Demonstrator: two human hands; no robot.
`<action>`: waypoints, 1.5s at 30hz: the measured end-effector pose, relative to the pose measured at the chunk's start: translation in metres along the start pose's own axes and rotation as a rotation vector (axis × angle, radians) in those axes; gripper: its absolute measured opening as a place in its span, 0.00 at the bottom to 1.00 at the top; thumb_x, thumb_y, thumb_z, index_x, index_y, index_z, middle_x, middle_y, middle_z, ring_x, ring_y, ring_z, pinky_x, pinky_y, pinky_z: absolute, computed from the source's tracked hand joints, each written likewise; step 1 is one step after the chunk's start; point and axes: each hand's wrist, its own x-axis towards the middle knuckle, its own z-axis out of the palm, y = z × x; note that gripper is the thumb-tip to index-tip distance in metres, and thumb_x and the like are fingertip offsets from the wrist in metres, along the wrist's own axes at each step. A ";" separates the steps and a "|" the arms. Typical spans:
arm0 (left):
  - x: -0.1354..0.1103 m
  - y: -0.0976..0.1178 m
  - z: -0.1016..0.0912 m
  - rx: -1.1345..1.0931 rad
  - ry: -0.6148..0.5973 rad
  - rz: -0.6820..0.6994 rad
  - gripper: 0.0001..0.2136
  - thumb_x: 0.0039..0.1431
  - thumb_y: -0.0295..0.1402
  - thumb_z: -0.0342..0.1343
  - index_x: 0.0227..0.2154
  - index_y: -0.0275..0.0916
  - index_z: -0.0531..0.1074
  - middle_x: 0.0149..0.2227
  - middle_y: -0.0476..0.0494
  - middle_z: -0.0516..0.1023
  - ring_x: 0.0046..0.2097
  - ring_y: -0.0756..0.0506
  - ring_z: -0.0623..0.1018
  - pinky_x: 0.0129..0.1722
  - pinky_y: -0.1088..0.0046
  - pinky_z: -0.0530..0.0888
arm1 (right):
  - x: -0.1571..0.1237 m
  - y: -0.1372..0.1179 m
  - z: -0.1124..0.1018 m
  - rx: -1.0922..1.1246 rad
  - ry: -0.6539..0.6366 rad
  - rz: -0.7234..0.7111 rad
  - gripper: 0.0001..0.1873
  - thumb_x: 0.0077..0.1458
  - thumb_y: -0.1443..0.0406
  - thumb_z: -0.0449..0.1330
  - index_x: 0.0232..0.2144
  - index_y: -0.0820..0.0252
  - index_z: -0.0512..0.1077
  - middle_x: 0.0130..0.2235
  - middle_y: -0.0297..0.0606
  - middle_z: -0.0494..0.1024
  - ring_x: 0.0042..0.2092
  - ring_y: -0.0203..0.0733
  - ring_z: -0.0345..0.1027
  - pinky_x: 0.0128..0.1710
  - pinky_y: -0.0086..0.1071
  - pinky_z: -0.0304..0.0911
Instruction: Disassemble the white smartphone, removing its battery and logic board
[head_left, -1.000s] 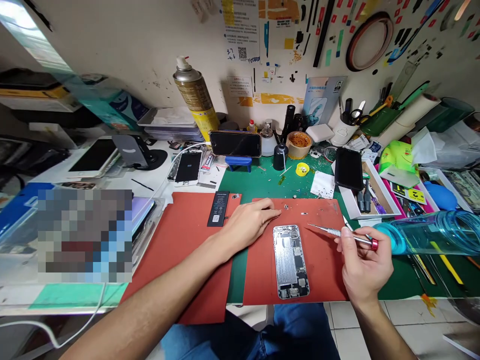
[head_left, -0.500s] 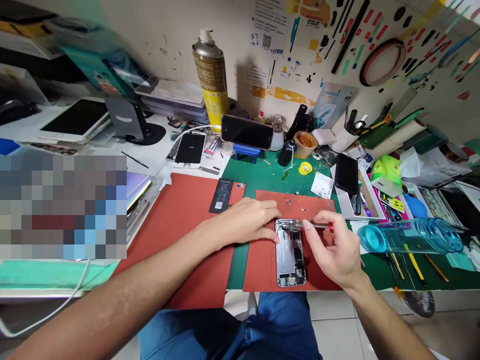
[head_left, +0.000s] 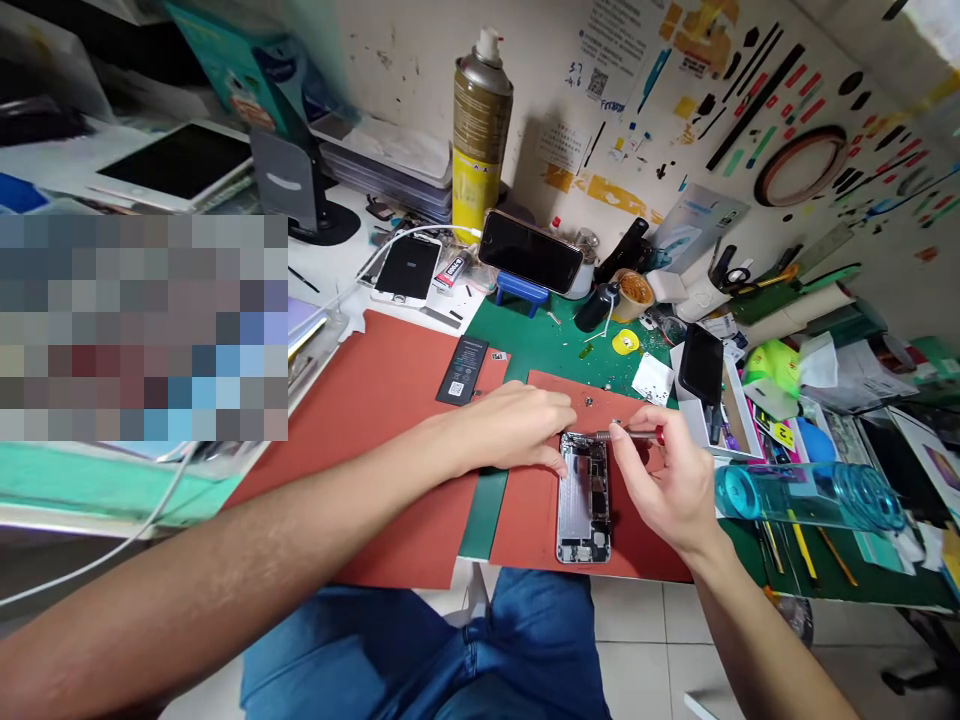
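An opened phone body [head_left: 576, 510], its inner parts exposed, lies on the right-hand red mat [head_left: 517, 520]. My left hand [head_left: 525, 425] is closed at the phone's upper left corner, thumb against the left edge and fingers curled by the top. In my right hand [head_left: 671, 480] a thin screwdriver [head_left: 637, 435] with a red end is pinched, nearly level, its tip at the top of the phone. Part of the screwdriver is hidden by my fingers. A black phone battery [head_left: 463, 370] rests on the left-hand red mat [head_left: 397, 450].
A phone [head_left: 529, 255] leans on a blue stand behind the mats, beside a spray can [head_left: 480, 140]. Tiny parts and a yellow lid [head_left: 625, 342] lie on the green mat. At right are a blue bottle [head_left: 810, 495], tools and a white box [head_left: 739, 430].
The camera view has turned, so most of the bench appears shifted. Both hands keep their places at the phone, with the screwdriver still at its top end.
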 end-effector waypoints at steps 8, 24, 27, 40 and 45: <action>0.001 0.004 -0.005 0.006 -0.070 -0.044 0.21 0.63 0.52 0.70 0.36 0.38 0.74 0.39 0.46 0.80 0.39 0.42 0.80 0.29 0.67 0.55 | 0.000 0.003 0.003 0.010 -0.009 -0.001 0.06 0.70 0.64 0.63 0.45 0.55 0.69 0.36 0.31 0.79 0.29 0.33 0.74 0.28 0.25 0.69; 0.001 0.006 -0.007 -0.005 -0.068 -0.065 0.19 0.63 0.50 0.71 0.35 0.38 0.75 0.38 0.46 0.80 0.39 0.42 0.81 0.30 0.68 0.57 | 0.023 0.001 -0.011 -0.006 -0.282 -0.168 0.04 0.73 0.65 0.62 0.43 0.54 0.68 0.34 0.30 0.76 0.29 0.34 0.69 0.29 0.31 0.62; 0.001 0.006 -0.007 -0.014 -0.068 -0.068 0.19 0.63 0.50 0.71 0.36 0.38 0.75 0.37 0.47 0.80 0.38 0.42 0.81 0.30 0.68 0.57 | 0.029 0.001 -0.010 -0.007 -0.305 -0.173 0.08 0.74 0.64 0.61 0.39 0.54 0.66 0.31 0.28 0.72 0.27 0.34 0.64 0.27 0.32 0.57; 0.002 0.007 -0.008 -0.035 -0.053 -0.069 0.17 0.62 0.48 0.72 0.39 0.39 0.77 0.39 0.46 0.83 0.41 0.41 0.83 0.29 0.68 0.58 | 0.032 -0.005 -0.011 0.047 -0.356 -0.099 0.03 0.72 0.65 0.59 0.44 0.54 0.66 0.36 0.32 0.76 0.30 0.37 0.69 0.31 0.32 0.61; 0.002 0.007 -0.009 -0.041 -0.053 -0.069 0.18 0.62 0.48 0.72 0.40 0.39 0.78 0.40 0.46 0.83 0.41 0.41 0.82 0.30 0.68 0.59 | 0.032 -0.006 -0.009 0.042 -0.331 -0.116 0.02 0.72 0.66 0.58 0.44 0.54 0.67 0.35 0.32 0.77 0.30 0.37 0.70 0.30 0.32 0.61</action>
